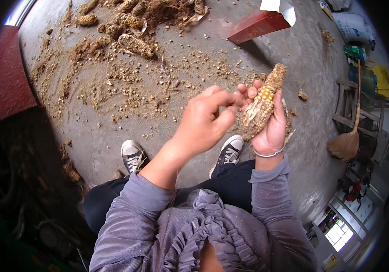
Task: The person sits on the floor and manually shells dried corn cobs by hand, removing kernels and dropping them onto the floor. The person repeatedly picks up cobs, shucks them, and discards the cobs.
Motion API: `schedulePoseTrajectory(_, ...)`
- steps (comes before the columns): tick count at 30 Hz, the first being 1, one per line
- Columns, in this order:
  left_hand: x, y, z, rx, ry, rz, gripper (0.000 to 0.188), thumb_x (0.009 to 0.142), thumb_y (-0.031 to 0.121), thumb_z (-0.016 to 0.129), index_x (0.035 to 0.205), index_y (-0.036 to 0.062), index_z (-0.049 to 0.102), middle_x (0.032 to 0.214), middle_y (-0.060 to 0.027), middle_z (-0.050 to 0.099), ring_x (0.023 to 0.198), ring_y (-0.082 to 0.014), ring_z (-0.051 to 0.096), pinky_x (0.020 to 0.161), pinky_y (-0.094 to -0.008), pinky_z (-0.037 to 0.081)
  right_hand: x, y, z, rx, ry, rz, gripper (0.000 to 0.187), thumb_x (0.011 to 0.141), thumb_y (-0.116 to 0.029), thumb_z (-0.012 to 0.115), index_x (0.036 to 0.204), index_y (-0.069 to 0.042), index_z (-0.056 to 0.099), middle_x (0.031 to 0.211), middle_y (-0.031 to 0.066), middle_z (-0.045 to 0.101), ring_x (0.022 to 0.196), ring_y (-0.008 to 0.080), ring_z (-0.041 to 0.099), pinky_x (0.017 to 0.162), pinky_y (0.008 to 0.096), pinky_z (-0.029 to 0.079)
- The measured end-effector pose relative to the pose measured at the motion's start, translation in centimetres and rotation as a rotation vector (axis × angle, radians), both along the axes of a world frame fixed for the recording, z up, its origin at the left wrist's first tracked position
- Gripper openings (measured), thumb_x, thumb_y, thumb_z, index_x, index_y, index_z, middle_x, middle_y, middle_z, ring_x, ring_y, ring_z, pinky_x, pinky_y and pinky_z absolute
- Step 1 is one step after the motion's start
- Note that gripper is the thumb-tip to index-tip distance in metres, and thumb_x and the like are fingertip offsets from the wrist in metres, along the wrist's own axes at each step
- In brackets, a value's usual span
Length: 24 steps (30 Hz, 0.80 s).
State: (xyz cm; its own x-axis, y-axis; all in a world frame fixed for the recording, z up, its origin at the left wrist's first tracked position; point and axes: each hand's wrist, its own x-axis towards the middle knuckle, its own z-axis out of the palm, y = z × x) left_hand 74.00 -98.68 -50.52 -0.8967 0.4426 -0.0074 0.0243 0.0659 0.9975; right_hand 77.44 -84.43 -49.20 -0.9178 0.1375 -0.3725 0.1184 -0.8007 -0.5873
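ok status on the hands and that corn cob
Right hand gripping corn cob upright. Left hand pinching at its side, fingers closed. Loose kernels on floor below, nothing in the way.
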Motion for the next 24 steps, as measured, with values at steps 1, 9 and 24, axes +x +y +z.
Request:
schedulePoseTrajectory(1,0.1,0.0,0.5,0.028,-0.069,-0.014,0.012,0.071,0.004,0.057,0.083,0.0024,0.056,0.067,0.0,0.048,0.055,-0.0055,0.04,0.049,-0.0183,0.033,0.0,-0.1,-0.1,0.011,0.003,0.013,0.042,0.087,-0.033,0.038,0.107,0.004,0.04,0.089,0.0125,0.052,0.103,0.029,0.044,0.091,0.0399,0.035)
schedulePoseTrajectory(9,0.4,0.3,-0.2,0.216,-0.382,-0.123,0.011,0.076,0.007,0.06,0.08,-0.0003,0.052,0.073,0.0029,0.047,0.064,-0.0022,0.042,0.056,-0.016,0.036,0.2,-0.4,-0.1,0.047,0.027,0.106,0.041,0.086,-0.034,0.04,0.108,0.001,0.04,0.094,0.0108,0.047,0.102,0.0281,0.046,0.086,0.0412,0.04)
schedulePoseTrajectory(24,1.1,0.7,-1.1,0.483,-0.62,-0.137,0.007,0.076,0.005,0.056,0.076,0.0009,0.052,0.078,0.0033,0.048,0.062,-0.0013,0.04,0.052,-0.0151,0.032,0.5,-0.4,0.5,0.304,0.036,0.151,0.041,0.085,-0.036,0.042,0.103,0.0,0.04,0.086,0.0097,0.048,0.1,0.0303,0.046,0.088,0.0411,0.037)
